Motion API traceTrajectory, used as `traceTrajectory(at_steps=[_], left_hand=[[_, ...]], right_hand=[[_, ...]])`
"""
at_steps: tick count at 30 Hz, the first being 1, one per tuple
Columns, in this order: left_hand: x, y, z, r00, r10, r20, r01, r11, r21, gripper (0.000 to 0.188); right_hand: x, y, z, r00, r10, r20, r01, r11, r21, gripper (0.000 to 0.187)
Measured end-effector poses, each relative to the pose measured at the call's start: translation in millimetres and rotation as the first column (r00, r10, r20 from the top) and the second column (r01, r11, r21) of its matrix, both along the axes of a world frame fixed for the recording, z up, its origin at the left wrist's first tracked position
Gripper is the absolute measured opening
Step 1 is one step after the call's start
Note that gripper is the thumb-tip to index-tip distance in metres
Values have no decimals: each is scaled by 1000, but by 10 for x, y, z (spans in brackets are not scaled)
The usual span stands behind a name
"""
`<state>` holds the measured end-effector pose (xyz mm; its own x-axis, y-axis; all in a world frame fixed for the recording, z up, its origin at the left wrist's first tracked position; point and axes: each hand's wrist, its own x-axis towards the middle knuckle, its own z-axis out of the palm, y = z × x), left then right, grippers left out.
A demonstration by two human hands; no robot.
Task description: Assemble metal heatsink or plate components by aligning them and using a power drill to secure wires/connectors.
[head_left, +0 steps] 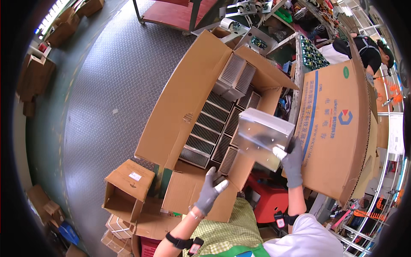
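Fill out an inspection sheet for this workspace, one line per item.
Surface: grey patterned floor with a small pale scrap on it.
Job's things: large open cardboard box holding finned metal blocks; silver metal piece in hand.
Clutter: small open carton beside the large box; green circuit boards at upper right.
Hands: both gloved; right hand grips the silver metal piece, left hand open, empty, by the box's near side.
Cables: orange coiled lines at right; cable or hose unclear.
Surroundings: co-worker at upper right; red cart at top.

open carton [182, 103]: finned metal blocks [208, 132] in rows | grey floor [115, 81]: red cart [169, 16] | carton's support unclear
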<state>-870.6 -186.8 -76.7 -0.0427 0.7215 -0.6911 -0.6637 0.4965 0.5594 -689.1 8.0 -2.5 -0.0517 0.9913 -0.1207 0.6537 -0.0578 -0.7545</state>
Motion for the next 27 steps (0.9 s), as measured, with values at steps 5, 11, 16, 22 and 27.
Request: traceTrajectory(at_steps=[5, 11, 16, 22, 27], left_hand=[[250, 120, 38, 830, 382, 406, -448, 890, 81, 50], [-419, -166, 60, 756, 561, 337, -611, 789, 58, 41], [-673, -679, 145, 734, 614, 291, -640, 769, -10, 67], [-718, -1232, 218, 759, 603, 246, -596, 796, -110, 57], [-793, -1655, 163, 797, 571, 199, -532, 818, -217, 54]], right_hand=[[-52, -595, -146, 778, -280, -562, -83, 841, -534, 62], [-377, 184, -693, 853, 200, -482, -429, 794, -430, 58], [-1096, 1427, -1535, 901, 40, 432, -36, 999, -19, 104], [-1237, 1618, -1730, 872, 54, 486, -21, 997, -74, 108], [-968, 1651, -1717, 885, 35, 464, -15, 999, -47, 97]])
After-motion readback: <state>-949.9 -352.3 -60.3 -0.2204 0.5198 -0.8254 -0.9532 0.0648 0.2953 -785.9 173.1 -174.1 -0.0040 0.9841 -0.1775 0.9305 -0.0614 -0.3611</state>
